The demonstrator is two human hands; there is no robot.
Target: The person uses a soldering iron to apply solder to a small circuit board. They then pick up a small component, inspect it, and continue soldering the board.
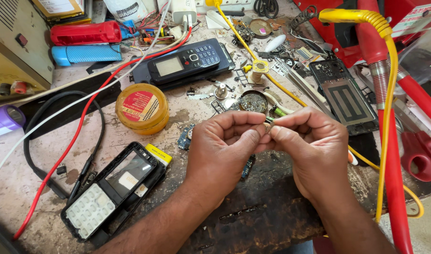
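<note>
1. Pinching a tiny part (267, 126) between them, the left hand (225, 141) and right hand (309, 146) meet over the middle of the workbench (32, 178), fingers curled tight; what the part is cannot be told.
2. Just left of the left hand lies an open phone shell (114, 190) with its pale keypad showing.
3. Behind the hands sit a yellow round tin (142, 108) and a dark keypad phone (185, 61).
4. A red cable (79, 136) crosses the bench.
</note>
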